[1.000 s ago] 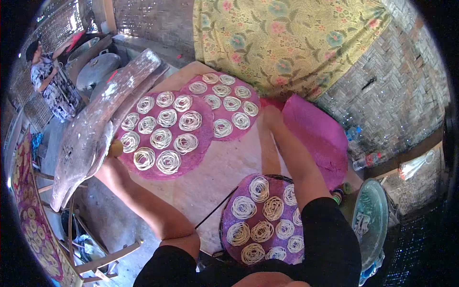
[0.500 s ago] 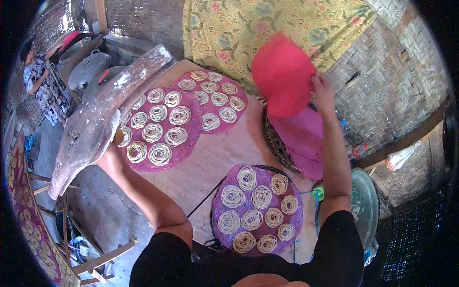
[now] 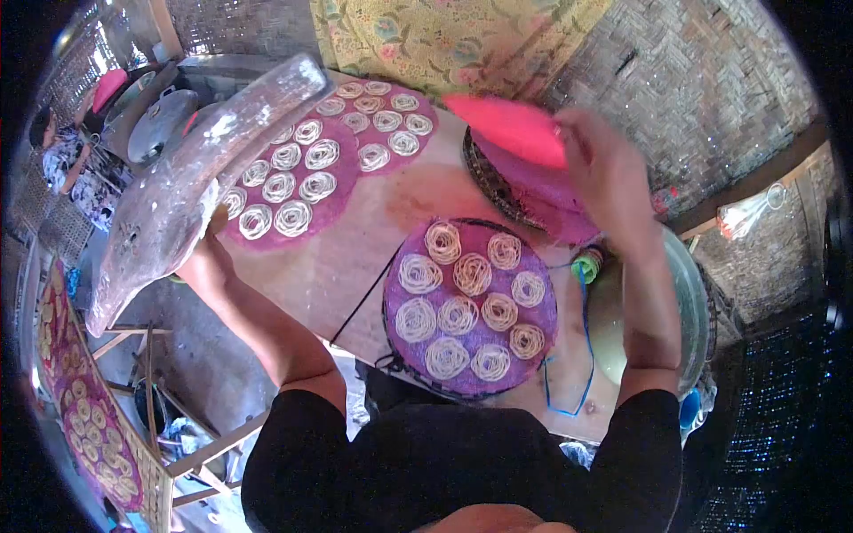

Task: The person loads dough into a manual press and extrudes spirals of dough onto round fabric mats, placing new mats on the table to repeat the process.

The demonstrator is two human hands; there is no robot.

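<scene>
A bright pink-red round sheet (image 3: 511, 129) is pinched at its right edge by my right hand (image 3: 604, 164), which is blurred. The sheet is tilted above a stack of purple-pink round sheets (image 3: 555, 200) in a dark-rimmed woven basket (image 3: 484, 182). On the left, a large worn wooden piece (image 3: 191, 164) with whitish smears is gripped from behind by my left hand (image 3: 209, 244); most of its fingers are hidden. Close to my body, a purple disc (image 3: 480, 342) carries several pale coils of noodle-like strands (image 3: 458, 315).
Two more pink discs (image 3: 342, 191) with coils lie on the table (image 3: 355, 258). At right are a round basin (image 3: 697, 284), green twine (image 3: 586, 264) and a blue cord (image 3: 591, 373). Far left, another person (image 3: 84, 164) stands near large pots (image 3: 160, 124).
My right hand has brought the red sheet down toward the basket and tilted it nearly edge-on. The view has shifted; my left hand remains at the wooden piece.
</scene>
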